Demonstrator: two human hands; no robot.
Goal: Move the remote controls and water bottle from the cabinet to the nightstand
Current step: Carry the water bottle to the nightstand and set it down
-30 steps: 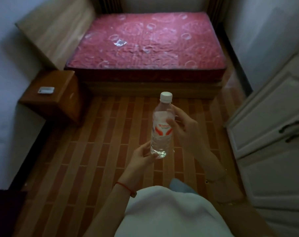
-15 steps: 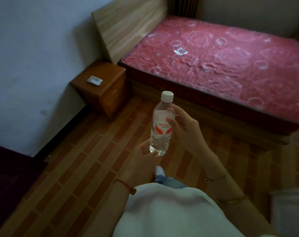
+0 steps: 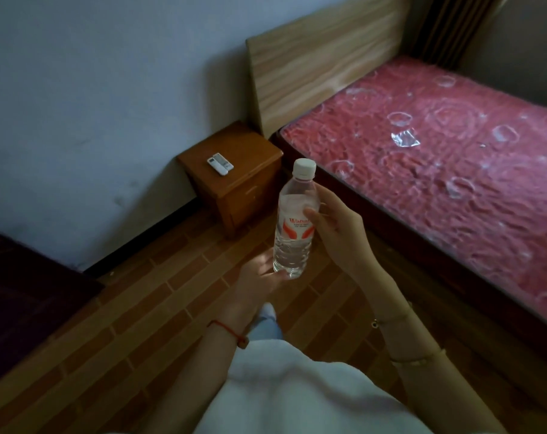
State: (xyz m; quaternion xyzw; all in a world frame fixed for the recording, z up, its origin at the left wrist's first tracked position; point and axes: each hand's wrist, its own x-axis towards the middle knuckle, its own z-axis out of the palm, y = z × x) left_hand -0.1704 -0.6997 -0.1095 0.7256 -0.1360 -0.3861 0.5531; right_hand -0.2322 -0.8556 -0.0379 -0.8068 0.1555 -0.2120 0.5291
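I hold a clear water bottle (image 3: 294, 223) with a white cap and red label upright in front of me. My right hand (image 3: 334, 230) grips its side at the label. My left hand (image 3: 259, 277) supports its base from below, fingers touching the bottom. Beyond the bottle stands the brown wooden nightstand (image 3: 250, 183) against the wall. Two white remote controls (image 3: 220, 163) lie side by side on its top near the wall. The cabinet is out of view.
A bed with a red patterned mattress (image 3: 438, 170) and a wooden headboard (image 3: 322, 61) fills the right side, next to the nightstand. A dark piece of furniture (image 3: 21, 292) sits at the left edge. Brick-patterned floor (image 3: 140, 308) lies between me and the nightstand.
The view has swung left and moved closer: the nightstand now sits near the centre and larger. The bottle stays held in both hands the same way.
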